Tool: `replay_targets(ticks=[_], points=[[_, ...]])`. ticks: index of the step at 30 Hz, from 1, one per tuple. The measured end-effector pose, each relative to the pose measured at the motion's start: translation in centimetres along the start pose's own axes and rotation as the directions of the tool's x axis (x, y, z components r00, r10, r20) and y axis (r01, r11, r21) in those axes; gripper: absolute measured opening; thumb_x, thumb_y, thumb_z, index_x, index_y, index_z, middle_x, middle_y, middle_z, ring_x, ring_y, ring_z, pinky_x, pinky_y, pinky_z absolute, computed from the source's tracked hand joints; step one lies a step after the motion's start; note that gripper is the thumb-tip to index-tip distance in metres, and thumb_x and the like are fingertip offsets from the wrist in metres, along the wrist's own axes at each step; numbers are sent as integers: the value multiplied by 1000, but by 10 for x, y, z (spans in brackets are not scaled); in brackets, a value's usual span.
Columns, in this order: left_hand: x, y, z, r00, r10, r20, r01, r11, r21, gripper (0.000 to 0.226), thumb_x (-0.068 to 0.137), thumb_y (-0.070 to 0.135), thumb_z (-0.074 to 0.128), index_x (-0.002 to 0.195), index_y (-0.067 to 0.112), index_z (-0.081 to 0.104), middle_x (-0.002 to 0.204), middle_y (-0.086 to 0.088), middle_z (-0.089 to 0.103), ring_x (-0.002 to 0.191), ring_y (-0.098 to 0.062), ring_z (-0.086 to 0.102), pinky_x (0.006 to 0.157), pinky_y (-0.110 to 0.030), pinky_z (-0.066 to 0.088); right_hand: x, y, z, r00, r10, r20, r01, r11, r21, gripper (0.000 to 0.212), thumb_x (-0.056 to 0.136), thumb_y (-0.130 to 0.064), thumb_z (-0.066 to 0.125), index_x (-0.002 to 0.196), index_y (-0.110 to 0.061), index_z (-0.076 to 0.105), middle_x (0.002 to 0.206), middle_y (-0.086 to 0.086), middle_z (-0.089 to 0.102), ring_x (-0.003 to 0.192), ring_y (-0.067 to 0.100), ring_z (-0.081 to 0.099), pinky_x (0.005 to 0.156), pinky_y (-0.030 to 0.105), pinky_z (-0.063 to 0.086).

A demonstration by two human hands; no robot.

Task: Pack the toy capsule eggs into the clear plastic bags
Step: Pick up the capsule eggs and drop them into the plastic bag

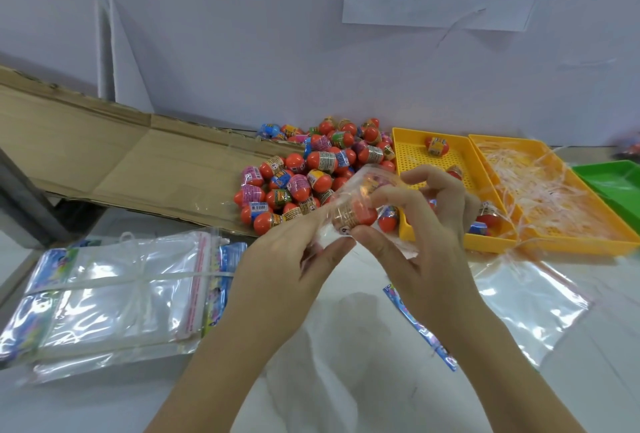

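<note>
— What have the hands got?

— Both are on one clear plastic bag [349,186], held up over the near edge of the egg pile [308,173]. The left hand [284,259] pinches the bag's near edge between thumb and fingers. The right hand [429,235] grips an orange capsule egg [360,215] through the film, thumb below, forefinger on top, other fingers curled above.

— So that egg is inside the bag?

— Yes, and a second one shows faintly behind it.

— And the rest?

— The pile lies on flattened cardboard [121,162], far centre. To its right is a yellow mesh tray [415,159] with one egg [437,145] at its far end, then a yellow tray [571,244] of white plastic strips, then a green tray [609,179]. A tied bundle of bags [114,294] lies near left, and a loose bag [526,301] lies near right.
</note>
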State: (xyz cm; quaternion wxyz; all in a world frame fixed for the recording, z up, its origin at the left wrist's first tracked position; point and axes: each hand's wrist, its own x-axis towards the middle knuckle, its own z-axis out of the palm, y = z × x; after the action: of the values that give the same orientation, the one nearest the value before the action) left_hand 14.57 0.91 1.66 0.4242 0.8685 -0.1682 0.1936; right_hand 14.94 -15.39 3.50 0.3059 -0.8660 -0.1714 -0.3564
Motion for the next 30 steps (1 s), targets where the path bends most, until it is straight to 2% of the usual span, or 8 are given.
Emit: replay_targets(ticks=[8, 13, 17, 20, 22, 24, 27, 30], points=[[0, -2, 0, 995, 3, 96, 5, 996, -85, 37, 86, 66, 45, 123, 66, 44, 95, 10, 68, 87, -10, 62, 71, -28, 49, 2, -1, -5, 992, 63, 113, -69, 997, 43, 26, 84, -50, 54, 101, -34, 67, 128, -3, 29, 119, 15, 23, 101, 17, 18], [1, 0, 1, 999, -30, 36, 39, 955, -295, 24, 90, 55, 51, 107, 41, 61, 82, 17, 65, 73, -8, 64, 63, -20, 52, -3, -5, -3, 986, -17, 164, 3, 997, 83, 32, 95, -53, 39, 104, -42, 68, 140, -6, 30, 130, 18, 20, 105, 40, 24], [2, 3, -1, 978, -206, -16, 162, 811, -562, 9, 90, 44, 64, 93, 42, 72, 80, 5, 71, 70, -15, 70, 63, -39, 62, -2, -4, -5, 998, -8, 55, -3, 980, 199, 52, 87, -53, 57, 135, -42, 40, 145, -7, 26, 135, 9, 23, 110, 30, 26], [7, 6, -6, 959, -282, -32, 178, 685, -707, 15, 84, 36, 65, 87, 34, 79, 90, 6, 75, 79, -9, 72, 63, -24, 59, 2, 0, -8, 960, 177, 215, -255, 869, 423, 84, 67, -54, 77, 138, -46, 31, 141, -24, 33, 129, 5, 41, 100, 23, 41], [9, 7, -7, 967, -254, -29, 162, 696, -699, 22, 79, 43, 65, 89, 30, 79, 107, 7, 72, 97, -12, 69, 75, -21, 56, 1, 2, -4, 891, 205, 405, -402, 773, 492, 79, 63, -51, 80, 132, -42, 44, 131, -21, 51, 116, 5, 54, 92, 26, 47], [8, 9, -6, 980, -200, -10, 147, 756, -638, 25, 79, 50, 68, 99, 37, 76, 119, 5, 66, 108, -13, 65, 83, -26, 56, 0, -1, 2, 872, 169, 460, -434, 701, 566, 47, 70, -37, 79, 114, -34, 64, 112, -9, 67, 99, 15, 65, 84, 40, 54], [2, 9, -11, 983, -174, 63, 183, 851, -492, 62, 66, 76, 64, 124, 63, 50, 139, 18, 49, 123, 2, 51, 93, -21, 49, 3, -3, 4, 913, 180, 367, -397, 601, 694, 21, 75, -33, 73, 96, -33, 73, 92, 0, 73, 71, 24, 69, 60, 35, 56], [-5, 12, -22, 921, -270, 282, 342, 906, -250, 113, 40, 88, 69, 138, 67, 18, 145, 35, 26, 126, 17, 35, 98, -15, 39, 9, 5, -4, 919, 332, 212, -366, 523, 770, 16, 78, -35, 75, 93, -36, 74, 88, -5, 74, 69, 14, 71, 54, 25, 55]])
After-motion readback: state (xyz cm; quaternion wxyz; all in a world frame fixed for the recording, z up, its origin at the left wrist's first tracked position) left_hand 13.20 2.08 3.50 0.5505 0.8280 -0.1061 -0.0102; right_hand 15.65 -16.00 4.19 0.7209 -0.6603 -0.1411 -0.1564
